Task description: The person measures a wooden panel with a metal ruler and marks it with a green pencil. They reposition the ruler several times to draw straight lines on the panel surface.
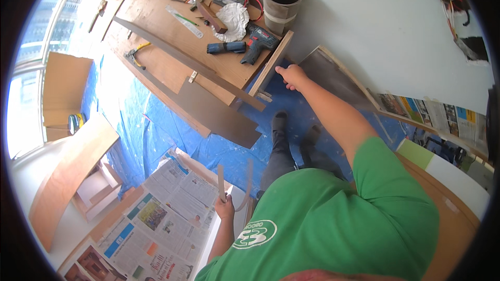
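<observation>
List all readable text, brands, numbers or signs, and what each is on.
I won't copy wording or brands; print stands here:
Newspaper sheets, lower left: some large headlines legible; body columns too small to read.
White oval emblem on the green shirt: lettering, partly legible.
Cordless drill: small marking, too blurred to read.
Printed pages along the right: too small to read.

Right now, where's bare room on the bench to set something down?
Two patches on the workbench: bare wood between the long brown strip, the dark blue case and the drill; another between that strip and the clear ruler. Crowded: beyond the ruler, where the wooden block and crumpled white sheet bunch up.
</observation>
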`<state>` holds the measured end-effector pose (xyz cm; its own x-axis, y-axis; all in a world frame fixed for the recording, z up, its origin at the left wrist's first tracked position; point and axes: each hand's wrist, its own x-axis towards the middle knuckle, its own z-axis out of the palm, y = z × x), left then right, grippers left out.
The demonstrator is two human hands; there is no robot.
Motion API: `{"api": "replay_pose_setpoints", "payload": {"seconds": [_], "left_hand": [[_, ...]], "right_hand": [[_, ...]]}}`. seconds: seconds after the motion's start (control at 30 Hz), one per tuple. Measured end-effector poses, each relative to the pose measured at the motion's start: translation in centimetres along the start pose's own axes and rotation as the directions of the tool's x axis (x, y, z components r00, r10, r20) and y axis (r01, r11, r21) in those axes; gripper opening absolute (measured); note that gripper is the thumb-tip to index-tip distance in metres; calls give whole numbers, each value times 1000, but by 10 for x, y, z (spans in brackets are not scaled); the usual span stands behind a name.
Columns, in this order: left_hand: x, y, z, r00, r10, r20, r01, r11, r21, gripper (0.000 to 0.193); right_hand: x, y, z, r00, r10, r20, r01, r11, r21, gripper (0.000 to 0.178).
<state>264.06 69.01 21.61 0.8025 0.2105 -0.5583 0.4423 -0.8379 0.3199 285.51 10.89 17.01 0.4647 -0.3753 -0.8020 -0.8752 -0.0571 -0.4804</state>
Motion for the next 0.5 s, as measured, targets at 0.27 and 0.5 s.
{"api": "replay_pose_setpoints", "payload": {"seconds": [0.27, 0.5], "left_hand": [[17, 2, -5, 995, 51, 90, -49, 998, -34, 30], [37, 30, -37, 999, 38, 25, -38, 999, -12, 30]], "right_hand": [[-28, 90, 16, 980, -23, 200, -48, 937, 345, 73], [24, 14, 36, 999, -19, -47, 40, 871, 489, 69]]}}
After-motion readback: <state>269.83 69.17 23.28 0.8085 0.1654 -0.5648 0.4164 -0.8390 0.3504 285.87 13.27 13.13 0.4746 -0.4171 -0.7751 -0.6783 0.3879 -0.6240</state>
